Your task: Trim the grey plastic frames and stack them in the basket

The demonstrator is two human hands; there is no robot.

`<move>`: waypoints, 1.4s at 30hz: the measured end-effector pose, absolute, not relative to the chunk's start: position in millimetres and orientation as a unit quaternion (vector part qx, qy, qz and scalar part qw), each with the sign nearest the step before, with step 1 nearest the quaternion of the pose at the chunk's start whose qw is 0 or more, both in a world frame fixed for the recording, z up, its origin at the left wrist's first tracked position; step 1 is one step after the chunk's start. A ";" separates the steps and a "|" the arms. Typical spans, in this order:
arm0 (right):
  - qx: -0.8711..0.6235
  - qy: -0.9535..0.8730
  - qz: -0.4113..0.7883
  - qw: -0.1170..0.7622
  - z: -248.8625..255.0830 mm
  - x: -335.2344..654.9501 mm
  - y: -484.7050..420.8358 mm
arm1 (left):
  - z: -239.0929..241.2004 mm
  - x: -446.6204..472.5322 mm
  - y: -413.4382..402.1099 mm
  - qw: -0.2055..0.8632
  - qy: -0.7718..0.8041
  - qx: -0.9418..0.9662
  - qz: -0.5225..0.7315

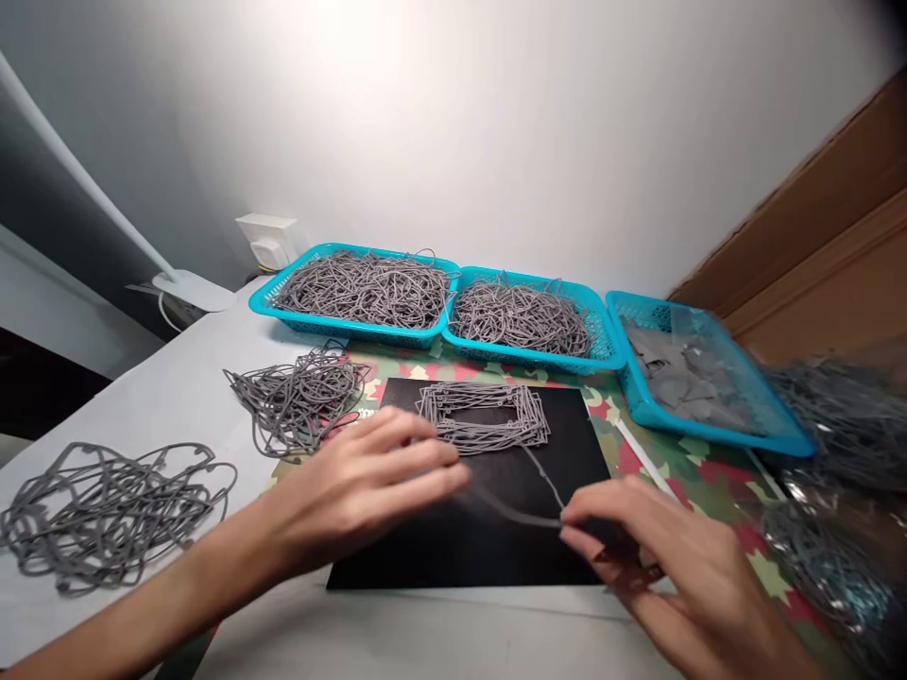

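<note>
My left hand [368,477] reaches over a black mat [453,548], its fingers close together at one end of a thin grey rubber strip [528,510]. My right hand [652,557] pinches the other end of that strip at the mat's right side. Just beyond the hands a neat rectangular stack of grey rubber frames [486,417] lies on the mat. The left fingertips are blurred by motion.
Three turquoise baskets stand at the back: two [290,316] [602,354] full of grey rubber loops, the right one [638,401] with grey flat pieces. Loose tangles of loops [298,397] [106,515] lie at left. Plastic bags of more loops [843,472] sit at right. A camouflage cloth [694,472] lies under the mat.
</note>
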State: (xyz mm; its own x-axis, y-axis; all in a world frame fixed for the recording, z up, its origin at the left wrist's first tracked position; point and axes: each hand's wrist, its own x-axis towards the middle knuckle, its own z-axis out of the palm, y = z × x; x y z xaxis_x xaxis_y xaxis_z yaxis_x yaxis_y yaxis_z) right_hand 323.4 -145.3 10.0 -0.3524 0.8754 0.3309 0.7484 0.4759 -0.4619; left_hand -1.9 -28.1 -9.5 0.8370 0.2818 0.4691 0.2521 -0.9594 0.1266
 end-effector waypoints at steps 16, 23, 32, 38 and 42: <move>-0.658 -0.680 0.234 0.225 -60.6 303.9 -139.8 | -74.8 -8.3 -43.5 0.177 0.416 0.874 0.178; -0.619 -0.711 0.274 0.190 -54.5 306.7 -131.1 | -86.1 -10.8 -52.6 0.207 0.434 0.855 0.193; -0.609 -0.676 0.305 0.281 -24.1 317.4 -80.5 | -34.4 -11.0 -13.8 0.311 0.401 0.831 0.229; -0.586 -0.721 0.246 0.276 -19.1 322.3 -24.5 | -26.2 -1.2 10.2 0.358 0.399 0.803 0.261; -0.580 -0.736 0.199 0.285 -34.5 318.6 -7.1 | -32.1 8.4 26.3 0.343 0.400 0.804 0.275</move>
State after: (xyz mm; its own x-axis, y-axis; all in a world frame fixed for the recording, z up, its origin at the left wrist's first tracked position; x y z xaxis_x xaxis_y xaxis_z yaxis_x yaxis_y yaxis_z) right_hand 318.6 -7.1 -34.5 -0.1634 0.9682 0.1897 0.7415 0.2473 -0.6237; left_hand 8.4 26.3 -32.1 0.5287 0.8318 0.1689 0.4539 -0.4452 0.7719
